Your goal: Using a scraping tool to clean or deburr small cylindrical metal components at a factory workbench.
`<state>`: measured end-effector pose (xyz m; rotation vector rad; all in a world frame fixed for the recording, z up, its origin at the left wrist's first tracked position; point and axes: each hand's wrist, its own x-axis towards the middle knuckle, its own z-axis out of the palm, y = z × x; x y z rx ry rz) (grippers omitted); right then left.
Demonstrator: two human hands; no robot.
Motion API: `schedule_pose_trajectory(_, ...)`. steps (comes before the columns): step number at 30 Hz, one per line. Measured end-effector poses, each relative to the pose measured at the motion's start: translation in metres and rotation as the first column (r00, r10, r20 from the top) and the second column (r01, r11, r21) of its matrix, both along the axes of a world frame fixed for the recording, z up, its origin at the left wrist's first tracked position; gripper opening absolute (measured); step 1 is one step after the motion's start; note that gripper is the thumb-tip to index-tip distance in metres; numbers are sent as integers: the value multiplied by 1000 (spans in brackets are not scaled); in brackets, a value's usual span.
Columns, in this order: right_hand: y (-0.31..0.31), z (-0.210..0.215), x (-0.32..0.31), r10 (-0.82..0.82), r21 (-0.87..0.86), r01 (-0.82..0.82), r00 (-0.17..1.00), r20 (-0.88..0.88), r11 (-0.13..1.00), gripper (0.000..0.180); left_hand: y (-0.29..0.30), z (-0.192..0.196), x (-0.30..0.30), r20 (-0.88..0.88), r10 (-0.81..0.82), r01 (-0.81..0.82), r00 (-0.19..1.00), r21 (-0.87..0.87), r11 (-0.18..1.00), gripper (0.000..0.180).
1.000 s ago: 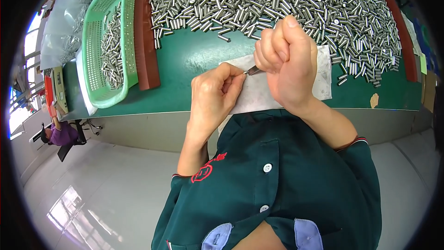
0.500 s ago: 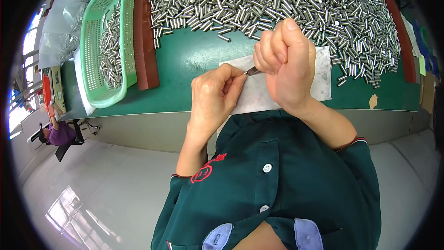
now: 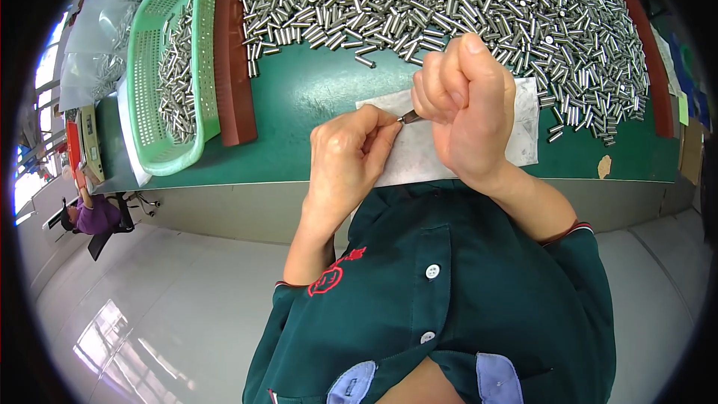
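My left hand (image 3: 345,146) is closed in a pinch, thumb against forefinger, on what looks like a small metal pin, mostly hidden by the fingertips. My right hand (image 3: 471,108) makes a fist around a narrow dark metal tool (image 3: 410,116). Only the tool's tapered front end shows, pointing left and meeting the left fingertips; its exact kind is hidden in the fist. Both hands are above a smudged white sheet (image 3: 527,131) near the table's front edge. Beyond them lies a wide heap of short shiny metal pins (image 3: 419,4).
Brown-red rails (image 3: 235,97) border the green table (image 3: 299,90) on both sides. Left of the rail, a light green perforated basket (image 3: 142,82) holds more pins. Clear bags (image 3: 93,41) of metal parts lie farther left. Another person (image 3: 97,215) sits at the far left.
Both hands keep their grips. The picture shifts only slightly, and a bit more of the tool's tip shows between the hands.
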<state>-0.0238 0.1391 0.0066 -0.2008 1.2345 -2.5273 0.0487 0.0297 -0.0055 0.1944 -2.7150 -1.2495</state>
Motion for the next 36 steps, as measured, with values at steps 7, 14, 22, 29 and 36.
schedule_pose_trajectory(7, -1, 1, 1, -2, 4, 2, 1000, 13, 1000, 38, -1, 0, 0, -8, 9, -9, 1000, 19, 1000, 8)
schedule_pose_trajectory(14, -7, -6, 9, -8, 75, 28, 968, -250, 997, 37, -2, 1, -1, -19, -6, 6, 1000, -3, 1000, 7)
schedule_pose_trajectory(22, 0, -6, 5, 20, -8, -21, 997, -68, 1000, 36, -14, 9, 0, 90, 99, -132, 991, 549, 825, 7)
schedule_pose_trajectory(29, 1, -4, 6, 20, -17, -21, 998, -68, 1000, 37, -35, -1, -10, -12, -135, 15, 991, 1000, 17, 14)
schedule_pose_trajectory(36, 1, -3, 5, 22, -14, -23, 998, -50, 1000, 37, -35, -8, -13, 15, -65, -3, 998, 983, 186, 11)
